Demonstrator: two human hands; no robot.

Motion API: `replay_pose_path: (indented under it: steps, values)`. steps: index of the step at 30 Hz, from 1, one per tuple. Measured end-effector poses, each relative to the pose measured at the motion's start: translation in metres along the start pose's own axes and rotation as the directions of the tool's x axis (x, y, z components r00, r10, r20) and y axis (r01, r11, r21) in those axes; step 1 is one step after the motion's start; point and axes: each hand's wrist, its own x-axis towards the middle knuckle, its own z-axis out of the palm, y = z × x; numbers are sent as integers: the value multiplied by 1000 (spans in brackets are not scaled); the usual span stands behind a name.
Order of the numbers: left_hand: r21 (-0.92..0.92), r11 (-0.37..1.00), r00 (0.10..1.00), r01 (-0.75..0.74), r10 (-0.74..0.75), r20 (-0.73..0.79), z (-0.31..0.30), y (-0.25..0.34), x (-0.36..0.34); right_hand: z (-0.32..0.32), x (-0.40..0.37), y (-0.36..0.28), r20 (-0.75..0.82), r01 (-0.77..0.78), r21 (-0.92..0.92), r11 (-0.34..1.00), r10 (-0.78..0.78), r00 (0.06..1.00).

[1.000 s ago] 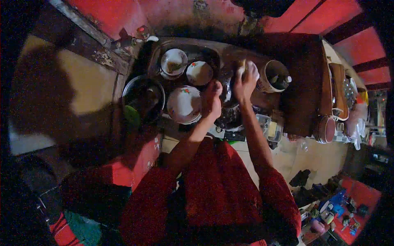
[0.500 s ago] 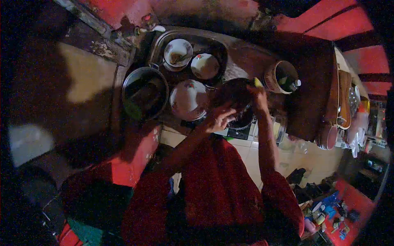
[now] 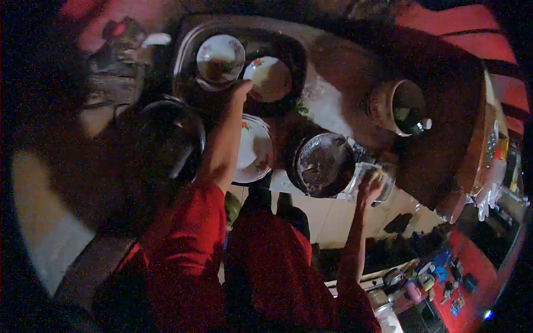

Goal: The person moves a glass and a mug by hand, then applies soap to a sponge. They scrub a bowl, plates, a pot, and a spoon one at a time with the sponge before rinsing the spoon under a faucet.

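My left hand reaches into the sink basin at the left rim of a white flowered bowl; its fingers are hard to make out. Beside that, another white bowl holds some brownish remains. My right hand is closed on a small yellow sponge over a clear plastic container at the counter edge. A dark round pan, with greyish streaks inside, rests between the hands. White flowered plates lie partly behind my left forearm.
A large dark pot stands left of my forearm. The sink basin has a tap at its left. A round tub with a bottle inside stands to the right on the counter.
My hands have parted from the dark pan, which now rests on the counter. The left went up-left into the sink, the right down-right to the clear container. The view has shifted.
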Motion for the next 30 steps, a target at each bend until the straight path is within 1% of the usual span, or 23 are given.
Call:
replay_pose_path:
  steps: [2, 3, 4, 6, 7, 10, 11, 12, 14, 15, 16, 17, 18, 19, 20, 21, 22, 23, 25, 26, 27, 28, 30]
  values:
    - [-26, 983, 982, 179, -177, 68, 1, -11, 4, -8, 24, 108, 183, 521, -473, 710, -500, 847]
    - [-39, 964, 961, 262, -257, 102, 1, -10, 5, -13, 13, 53, 364, 0, -361, 933, 140, 921]
    - [-50, 939, 935, 340, -331, 131, -4, -1, 6, -13, 8, 72, 455, 212, -69, 975, -158, 876]
    - [-166, 984, 994, 70, -56, 89, -14, 73, -39, -4, -5, 73, 454, 592, -365, 719, -417, 787]
    - [-218, 974, 994, -67, 83, 66, -20, 115, -63, -5, -7, 75, 462, 585, -370, 722, -403, 790]
    - [-91, 995, 996, 38, -30, 82, -8, 108, -40, -6, 2, 78, 470, 697, -345, 629, -527, 708]
    - [-31, 996, 993, 87, -84, 85, -3, 111, -28, -9, 3, 70, 427, 340, -278, 898, -202, 881]
    - [27, 991, 987, 132, -134, 86, 2, 117, -19, -14, 5, 58, 412, -94, -186, 978, 164, 896]
    - [74, 986, 983, 152, -158, 88, -1, 151, -29, -24, 7, 16, 414, -144, 6, 990, 128, 901]
    - [76, 981, 984, -176, 174, 31, -13, 181, -60, -26, 7, -10, 426, -197, 196, 961, 97, 899]
    - [95, 871, 874, -483, 486, -18, -27, 208, -98, -28, 2, -29, 433, -248, 375, 893, 68, 899]
    - [12, 941, 941, -339, 339, 2, -42, 231, -139, -20, -5, -33, 470, -360, 442, 822, 130, 873]
    - [-66, 981, 982, -182, 185, 45, -52, 243, -178, -7, -10, -80, 472, -216, 463, 859, -33, 881]
    - [-159, 971, 982, -177, 185, 43, -54, 237, -206, 9, -13, -131, 441, 0, 564, 826, -301, 845]
    - [-250, 955, 983, -160, 178, 49, -53, 221, -235, 21, -19, -168, 447, 98, 486, 868, -343, 826]
    - [-350, 935, 982, -52, 112, 152, -47, 222, -279, 25, -26, -199, 675, -28, 270, 962, -168, 719]
    - [-420, 905, 966, 69, 45, 256, -58, 254, -317, 60, -36, -199, 594, 197, 348, 917, -378, 710]
    - [-425, 890, 934, -161, 277, 224, -67, 286, -349, 81, -52, -220, 460, 339, 415, 844, -516, 723]
    - [-529, 833, 955, -163, 267, 126, -48, 243, -347, 61, -68, -253, 570, 299, 532, 792, -596, 565]
    - [-613, 774, 976, -158, 218, 24, -44, 225, -346, 71, -76, -227, 552, 406, 614, 677, -736, 393]
    - [-520, 839, 982, 159, -81, 168, -68, 237, -349, 50, -72, -235, 377, 573, 656, 492, -871, 316]
    - [-713, 653, 966, 255, -140, 216, -79, 243, -362, 22, -68, -247, 192, 708, 650, 275, -961, 197]
    - [-670, 721, 982, 178, -93, 162, -67, 229, -370, 23, -65, -228, 391, 907, 246, 341, -892, 229]
